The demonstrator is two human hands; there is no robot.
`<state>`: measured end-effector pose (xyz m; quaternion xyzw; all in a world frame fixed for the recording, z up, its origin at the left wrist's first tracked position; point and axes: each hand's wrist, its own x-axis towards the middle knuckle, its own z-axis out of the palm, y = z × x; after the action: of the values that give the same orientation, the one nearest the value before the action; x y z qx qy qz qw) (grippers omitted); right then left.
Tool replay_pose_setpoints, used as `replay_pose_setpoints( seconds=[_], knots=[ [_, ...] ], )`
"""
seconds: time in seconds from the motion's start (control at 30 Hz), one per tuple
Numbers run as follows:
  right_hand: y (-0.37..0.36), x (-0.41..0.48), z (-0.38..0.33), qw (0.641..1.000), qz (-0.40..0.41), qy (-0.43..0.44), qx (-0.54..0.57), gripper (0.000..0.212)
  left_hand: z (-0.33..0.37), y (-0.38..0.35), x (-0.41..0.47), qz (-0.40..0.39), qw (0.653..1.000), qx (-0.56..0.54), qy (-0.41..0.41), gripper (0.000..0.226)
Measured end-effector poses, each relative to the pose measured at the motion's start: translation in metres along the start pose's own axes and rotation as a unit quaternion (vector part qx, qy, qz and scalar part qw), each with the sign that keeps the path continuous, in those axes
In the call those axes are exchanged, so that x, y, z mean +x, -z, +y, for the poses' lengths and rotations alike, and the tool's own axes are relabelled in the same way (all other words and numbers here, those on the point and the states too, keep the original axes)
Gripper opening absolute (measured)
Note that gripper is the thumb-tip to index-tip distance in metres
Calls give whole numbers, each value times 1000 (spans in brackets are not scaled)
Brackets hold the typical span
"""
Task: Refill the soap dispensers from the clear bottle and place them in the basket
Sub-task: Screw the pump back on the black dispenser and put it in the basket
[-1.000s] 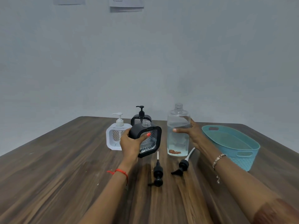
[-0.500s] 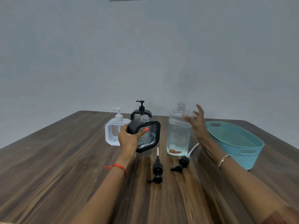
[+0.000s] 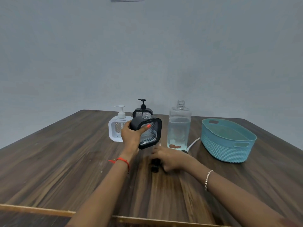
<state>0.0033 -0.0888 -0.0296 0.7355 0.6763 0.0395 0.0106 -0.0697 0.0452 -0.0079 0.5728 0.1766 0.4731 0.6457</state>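
Head view: left grip [image 3: 131, 138] clamped on pumpless black dispenser [image 3: 150, 133], tilted over bench [image 3: 65, 161]; right grip [image 3: 170, 159] on black pump [image 3: 155, 164], closure unclear; clear bottle [image 3: 179, 128] upright beside basket [image 3: 226, 149].

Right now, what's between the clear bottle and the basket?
Head view: only a loose pump's white tube on the table, between clear bottle and basket.

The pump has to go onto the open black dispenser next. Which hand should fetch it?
Right. The right hand is down at the black pump on the table; the left hand grips the open black dispenser.
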Motion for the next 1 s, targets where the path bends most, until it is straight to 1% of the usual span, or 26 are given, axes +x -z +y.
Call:
replay_pose_setpoints(
  seconds=[0.03,0.1,0.17,0.2,0.27,0.37,0.43,0.5,0.53,0.57,0.63,0.87,1.0],
  knots=[
    [0,-1,0,1000,-12,-8,8,53,1,1,-1,-1,1000,-4,1,41],
    [5,-3,0,999,8,-20,40,46,3,3,-4,-2,1000,-5,2,40],
    [17,-8,-4,991,63,-38,113,33,5,5,-7,-3,1000,-3,2,40],
    [26,-11,-6,980,101,-52,162,29,6,6,-7,-4,1000,-1,2,40],
    [51,-18,-7,938,185,-95,277,30,7,7,-9,-6,1000,1,8,44],
    [91,-27,-3,838,300,-127,438,33,12,7,-12,-16,1000,9,5,42],
    [115,-28,-1,775,389,-119,483,30,15,5,-16,-30,1000,6,4,41],
    [133,-26,0,734,456,-108,492,24,17,3,-19,-45,999,8,14,43],
    [140,-24,0,721,478,-107,490,22,17,3,-20,-54,998,7,21,44],
    [146,-23,0,715,491,-108,485,21,17,2,-21,-65,997,0,30,47],
    [154,-21,1,715,497,-113,478,19,17,1,-24,-86,995,-13,43,52],
    [155,-21,0,727,470,-118,486,19,22,-3,-31,-124,991,-25,36,53],
    [160,-26,-3,711,491,-110,491,17,22,-3,-35,-134,990,-34,43,51]
  ],
)
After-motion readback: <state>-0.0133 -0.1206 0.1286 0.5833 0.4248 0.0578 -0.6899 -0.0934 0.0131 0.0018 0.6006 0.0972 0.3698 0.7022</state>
